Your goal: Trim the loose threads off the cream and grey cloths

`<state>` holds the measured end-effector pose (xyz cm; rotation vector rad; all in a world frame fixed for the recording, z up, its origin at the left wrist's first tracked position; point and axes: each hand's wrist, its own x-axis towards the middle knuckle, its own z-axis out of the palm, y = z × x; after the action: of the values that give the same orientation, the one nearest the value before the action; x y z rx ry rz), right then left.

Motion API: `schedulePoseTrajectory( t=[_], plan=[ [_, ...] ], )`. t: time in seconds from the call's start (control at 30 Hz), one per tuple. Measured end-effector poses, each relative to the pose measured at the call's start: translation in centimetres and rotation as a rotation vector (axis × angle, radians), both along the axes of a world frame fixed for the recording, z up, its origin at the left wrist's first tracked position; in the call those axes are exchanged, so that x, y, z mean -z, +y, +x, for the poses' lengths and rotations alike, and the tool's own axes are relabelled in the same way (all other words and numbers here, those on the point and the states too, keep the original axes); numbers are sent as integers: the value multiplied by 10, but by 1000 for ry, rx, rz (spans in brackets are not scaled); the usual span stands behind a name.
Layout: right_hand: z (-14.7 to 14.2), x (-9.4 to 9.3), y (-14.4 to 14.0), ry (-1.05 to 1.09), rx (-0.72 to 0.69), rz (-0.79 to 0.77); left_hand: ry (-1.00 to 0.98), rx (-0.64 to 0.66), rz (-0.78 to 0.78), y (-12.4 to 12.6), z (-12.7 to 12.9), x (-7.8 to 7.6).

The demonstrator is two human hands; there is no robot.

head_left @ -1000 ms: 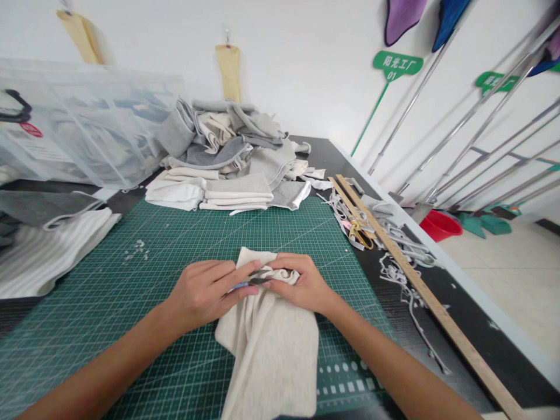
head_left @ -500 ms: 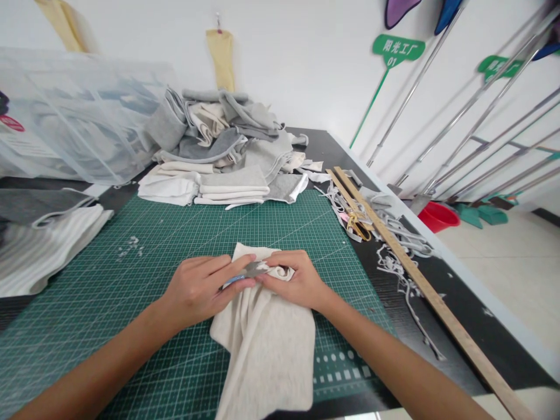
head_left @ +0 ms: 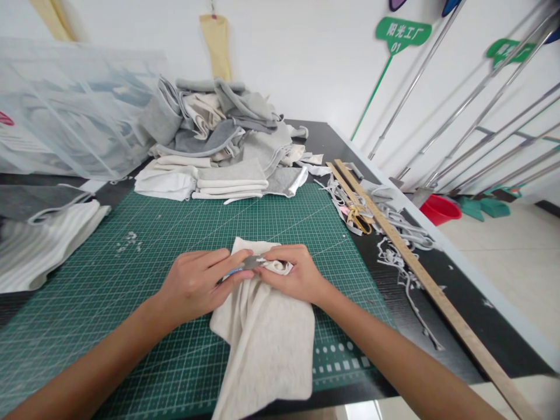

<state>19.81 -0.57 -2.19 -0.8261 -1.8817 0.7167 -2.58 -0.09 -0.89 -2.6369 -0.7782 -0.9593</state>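
We pinch snips (head_left: 251, 263) in our left hand (head_left: 196, 281), cloth (head_left: 273, 344) in our right hand (head_left: 301, 273). The mat (head_left: 144, 280) lies under both grips.

Bright, diffuse light; blurry edges

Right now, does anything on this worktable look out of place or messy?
Yes: loose white scraps litter the cutting mat left of the hands, and tangled strips straggle around the long wooden ruler, untidy against the neatly folded cloths.
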Motion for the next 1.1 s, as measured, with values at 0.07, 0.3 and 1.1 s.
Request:
schedulePoseTrajectory(
  t=[0.07, 0.3, 1.1],
  plan=[
    [0, -1, 0, -4, -3, -11, 14, -8, 3, 0, 0, 0],
    [-1, -2, 1, 22, -6, -34, 88, -12, 25, 1, -3, -5],
    [1, 1, 1, 59, -20, -191, -239, -8, -315, 5, 4, 1]
  ],
)
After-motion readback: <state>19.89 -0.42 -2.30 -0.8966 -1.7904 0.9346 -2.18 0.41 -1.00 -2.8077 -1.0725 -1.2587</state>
